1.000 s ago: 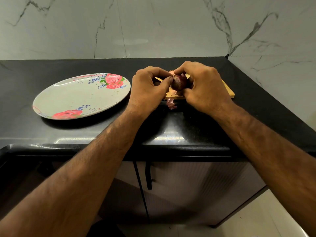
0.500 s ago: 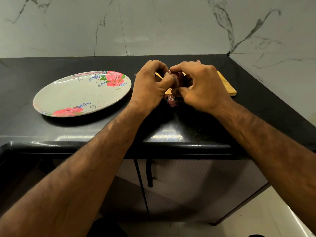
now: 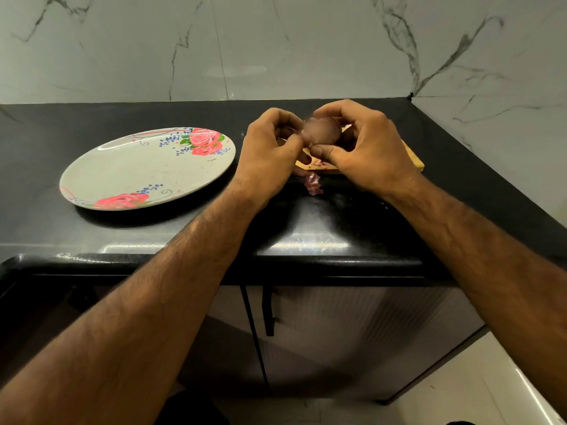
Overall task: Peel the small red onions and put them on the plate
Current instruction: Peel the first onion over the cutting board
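A small red onion is held above the wooden cutting board between both hands. My right hand grips it with thumb below and fingers over the top. My left hand pinches at the onion's left side with thumb and fingertips. The onion looks blurred. A white plate with pink roses lies to the left on the black counter with nothing on it. Most of the board is hidden behind my hands.
A scrap of purple onion skin lies on the black counter just in front of the board. Marble walls close the back and right sides. Below the counter edge is a cabinet with a dark handle.
The onion has turned between my fingers and now shows more of its rounded side. Both hands stay above the board in nearly the same place.
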